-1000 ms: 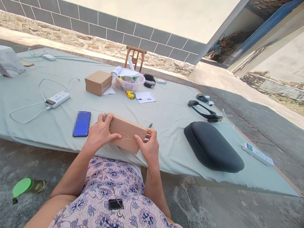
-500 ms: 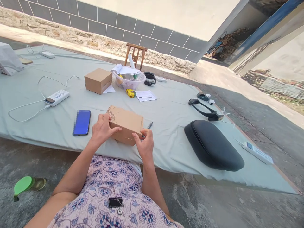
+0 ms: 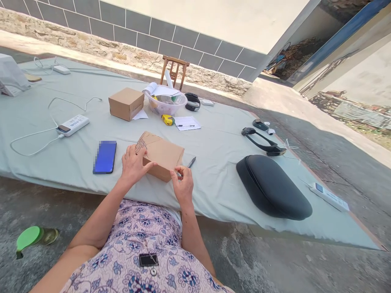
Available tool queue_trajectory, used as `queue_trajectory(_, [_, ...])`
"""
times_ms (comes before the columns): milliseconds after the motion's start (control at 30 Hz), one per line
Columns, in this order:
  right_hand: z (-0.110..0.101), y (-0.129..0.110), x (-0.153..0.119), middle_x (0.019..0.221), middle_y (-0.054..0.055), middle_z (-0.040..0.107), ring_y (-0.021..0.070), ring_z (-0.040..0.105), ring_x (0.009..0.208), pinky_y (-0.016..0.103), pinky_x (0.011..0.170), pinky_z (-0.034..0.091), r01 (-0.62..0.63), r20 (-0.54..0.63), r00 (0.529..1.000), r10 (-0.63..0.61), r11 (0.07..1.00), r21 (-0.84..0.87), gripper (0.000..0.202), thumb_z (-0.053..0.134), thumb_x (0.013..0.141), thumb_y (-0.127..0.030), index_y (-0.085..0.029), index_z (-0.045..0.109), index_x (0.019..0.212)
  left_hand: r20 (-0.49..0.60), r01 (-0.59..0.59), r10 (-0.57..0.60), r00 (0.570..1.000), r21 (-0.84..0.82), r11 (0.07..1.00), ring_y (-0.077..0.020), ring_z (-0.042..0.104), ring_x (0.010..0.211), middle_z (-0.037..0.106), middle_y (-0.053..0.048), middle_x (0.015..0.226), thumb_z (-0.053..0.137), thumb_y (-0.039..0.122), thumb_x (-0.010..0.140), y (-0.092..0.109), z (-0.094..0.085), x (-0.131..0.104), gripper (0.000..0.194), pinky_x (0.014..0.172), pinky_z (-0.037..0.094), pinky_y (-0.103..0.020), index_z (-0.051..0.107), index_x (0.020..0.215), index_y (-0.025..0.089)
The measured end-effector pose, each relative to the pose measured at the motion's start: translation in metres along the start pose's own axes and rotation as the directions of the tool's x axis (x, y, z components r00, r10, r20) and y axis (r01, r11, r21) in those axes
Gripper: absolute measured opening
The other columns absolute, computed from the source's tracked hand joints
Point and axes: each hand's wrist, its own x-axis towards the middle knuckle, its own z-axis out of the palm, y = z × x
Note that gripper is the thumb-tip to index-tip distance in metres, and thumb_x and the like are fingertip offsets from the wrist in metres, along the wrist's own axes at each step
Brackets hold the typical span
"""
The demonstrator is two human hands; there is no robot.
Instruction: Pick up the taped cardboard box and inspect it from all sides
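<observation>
A brown cardboard box (image 3: pixel 161 150) with dark scribbled lines at its left end rests near the table's front edge. My left hand (image 3: pixel 133 162) grips its left end, fingers over the top and thumb along the front. At the front right corner, my right hand (image 3: pixel 183 183) pinches the box edge between thumb and fingers. A dark pen (image 3: pixel 192 162) shows just beyond the right hand; its lower part is hidden, so I cannot tell whether the fingers touch it. Left of the box lies a phone (image 3: pixel 104 157) with a blue screen.
A second cardboard box (image 3: pixel 126 103), a basin (image 3: pixel 166 103) of papers and other items, a yellow tape measure (image 3: pixel 168 119) and a notepaper (image 3: pixel 187 123) stand farther back. To the right are a black case (image 3: pixel 273 187) and a headset (image 3: pixel 264 142); a power strip (image 3: pixel 73 125) is left.
The box has turned slightly and its near right corner has shifted left and away from me. My right hand has moved a little left with it; my left hand keeps its hold.
</observation>
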Motion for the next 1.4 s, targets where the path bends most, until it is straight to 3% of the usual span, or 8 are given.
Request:
queue_trajectory(100, [0.004, -0.007, -0.008, 0.097, 0.008, 0.069, 0.0185, 0.068, 0.088, 0.03, 0.071, 0.06, 0.045, 0.111, 0.993, -0.047, 0.999, 0.018, 0.027, 0.056, 0.093, -0.037, -0.02, 0.063, 0.113, -0.064, 0.011, -0.008, 0.998, 0.056, 0.998, -0.0461, 0.021, 0.151, 0.03, -0.022, 0.159, 0.055, 0.04, 0.095, 0.003, 0.006, -0.001, 0.038, 0.111, 0.03, -0.069, 0.061, 0.128, 0.023])
queue_trajectory(267, [0.025, -0.015, -0.022, 0.109, 0.012, 0.072, 0.0221, 0.07, 0.098, 0.033, 0.074, 0.061, 0.184, 0.292, 0.938, -0.188, 0.982, 0.041, 0.047, 0.051, 0.094, -0.03, -0.019, 0.051, 0.14, 0.113, -0.072, 0.08, 0.99, -0.074, 0.995, -0.0367, 0.055, 0.132, 0.024, -0.02, 0.163, 0.038, 0.016, 0.096, 0.005, 0.009, -0.003, 0.048, 0.096, 0.053, -0.048, 0.055, 0.141, 0.023])
queue_trajectory(367, [0.031, -0.016, -0.025, 0.107, 0.01, 0.074, 0.0219, 0.071, 0.094, 0.033, 0.073, 0.06, 0.167, 0.361, 0.916, -0.174, 0.985, 0.051, 0.057, 0.049, 0.094, -0.026, -0.02, 0.04, 0.151, 0.212, -0.185, 0.211, 0.954, -0.135, 0.973, -0.0317, 0.066, 0.116, 0.016, -0.018, 0.167, 0.043, 0.021, 0.095, 0.0, 0.004, -0.003, 0.052, 0.087, 0.057, -0.042, 0.048, 0.147, 0.023])
queue_trajectory(467, [0.029, -0.016, -0.022, 0.101, 0.007, 0.076, 0.02, 0.072, 0.084, 0.033, 0.076, 0.059, 0.113, 0.387, 0.914, -0.122, 0.993, 0.046, 0.055, 0.048, 0.096, -0.027, -0.022, 0.042, 0.15, 0.263, -0.241, 0.262, 0.929, -0.111, 0.964, -0.034, 0.066, 0.116, 0.013, -0.019, 0.167, 0.056, 0.035, 0.092, -0.002, -0.003, -0.003, 0.062, 0.083, 0.058, -0.042, 0.042, 0.151, 0.024])
queue_trajectory(667, [0.027, -0.018, -0.014, 0.083, 0.003, 0.076, 0.0184, 0.071, 0.073, 0.029, 0.072, 0.056, 0.07, 0.299, 0.951, -0.077, 0.997, 0.034, 0.039, 0.048, 0.097, -0.04, -0.023, 0.062, 0.131, 0.228, -0.175, 0.173, 0.958, -0.01, 0.984, -0.0341, 0.063, 0.123, 0.019, -0.018, 0.166, 0.06, 0.035, 0.092, 0.007, -0.004, -0.003, 0.054, 0.083, 0.058, -0.041, 0.05, 0.144, 0.025])
queue_trajectory(900, [0.035, -0.019, -0.007, 0.064, -0.002, 0.072, 0.0185, 0.069, 0.061, 0.028, 0.065, 0.05, -0.063, 0.139, 0.988, 0.07, 0.997, -0.051, 0.038, 0.053, 0.093, -0.055, -0.023, 0.065, 0.109, 0.214, -0.268, 0.276, 0.937, -0.066, 0.961, -0.0307, 0.062, 0.124, 0.028, -0.012, 0.164, 0.059, 0.03, 0.091, 0.002, -0.005, -0.002, 0.048, 0.08, 0.06, -0.036, 0.056, 0.139, 0.029])
queue_trajectory(1200, [0.0, 0.006, 0.01, 0.058, -0.006, 0.067, 0.0149, 0.061, 0.045, 0.026, 0.059, 0.049, -0.232, -0.111, 0.966, 0.233, 0.972, 0.021, 0.042, 0.054, 0.089, -0.06, -0.022, 0.061, 0.105, 0.202, -0.228, 0.266, 0.942, -0.193, 0.954, -0.0306, 0.058, 0.128, 0.043, -0.009, 0.156, 0.055, 0.024, 0.089, -0.014, -0.004, 0.002, 0.048, 0.094, 0.057, -0.042, 0.059, 0.137, 0.031])
queue_trajectory(1400, [-0.003, 0.025, 0.009, 0.059, -0.005, 0.063, 0.0146, 0.061, 0.051, 0.026, 0.058, 0.05, -0.287, -0.02, 0.957, 0.29, 0.954, 0.082, 0.046, 0.057, 0.085, -0.063, -0.019, 0.066, 0.099, 0.174, -0.206, 0.296, 0.939, -0.404, 0.891, -0.0252, 0.058, 0.128, 0.054, -0.006, 0.148, 0.048, 0.024, 0.089, -0.032, 0.0, 0.009, 0.05, 0.109, 0.049, -0.042, 0.059, 0.137, 0.027])
